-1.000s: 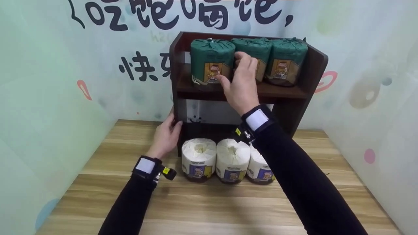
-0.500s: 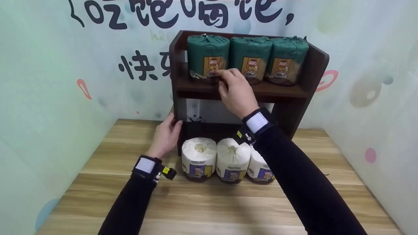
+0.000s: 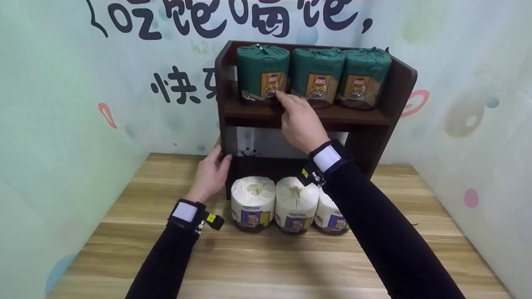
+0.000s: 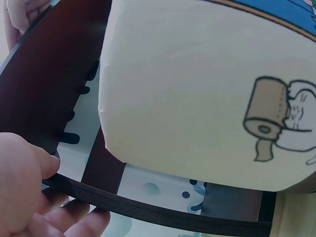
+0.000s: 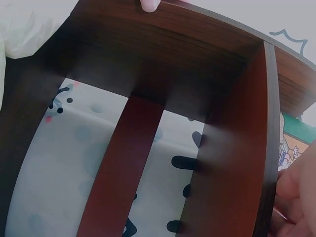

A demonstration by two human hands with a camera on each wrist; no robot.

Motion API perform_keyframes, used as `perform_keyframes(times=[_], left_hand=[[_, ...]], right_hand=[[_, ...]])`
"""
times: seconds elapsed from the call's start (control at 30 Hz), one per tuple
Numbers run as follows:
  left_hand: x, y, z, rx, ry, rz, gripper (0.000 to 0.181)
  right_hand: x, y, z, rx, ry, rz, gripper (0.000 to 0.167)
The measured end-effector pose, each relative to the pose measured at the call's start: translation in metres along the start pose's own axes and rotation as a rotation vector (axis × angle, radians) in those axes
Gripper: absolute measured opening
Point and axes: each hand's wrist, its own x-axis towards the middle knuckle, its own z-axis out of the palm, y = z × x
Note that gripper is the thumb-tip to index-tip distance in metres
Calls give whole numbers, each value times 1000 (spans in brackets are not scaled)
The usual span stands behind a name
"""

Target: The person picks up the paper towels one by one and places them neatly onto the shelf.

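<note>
In the head view, a dark brown two-level shelf rack [image 3: 307,115] stands on the table. My left hand [image 3: 209,176] grips its left side panel; the left wrist view shows the thumb [image 4: 47,163] on one face and the fingers on the other. Three green-wrapped toilet rolls stand upright on the upper shelf. The fingertips of my right hand [image 3: 302,122] touch the lower front of the left green roll [image 3: 262,72]. Beside it are the middle green roll [image 3: 320,62] and right green roll [image 3: 365,66]; a narrow gap parts the left roll from the middle one.
White-wrapped toilet rolls stand in a row at the rack's foot: a left one [image 3: 252,203], a middle one [image 3: 295,207] and a right one [image 3: 330,211] partly behind my right forearm. The wood-grain table [image 3: 249,265] lies between printed walls [image 3: 50,124].
The left green roll has shifted slightly left and back on the upper shelf. My right hand has gone from around its right side down to its lower front. My left hand stays put.
</note>
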Motion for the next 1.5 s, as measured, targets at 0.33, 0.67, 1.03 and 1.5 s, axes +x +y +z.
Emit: perform_keyframes(times=[0.33,0.67,1.03,1.5], left_hand=[[0,1,1,-18,-13,-11,43],[0,-3,-4,-19,-29,-45,44],[2,6,-3,-45,-37,-26,52],[-31,66,-15,-151,54,-31,73]], right_hand=[[-13,9,1,63,73,-54,52],[-30,11,-4,96,103,-106,53],[-54,20,-15,142,157,-97,48],[-91,42,-23,259,208,4,38]])
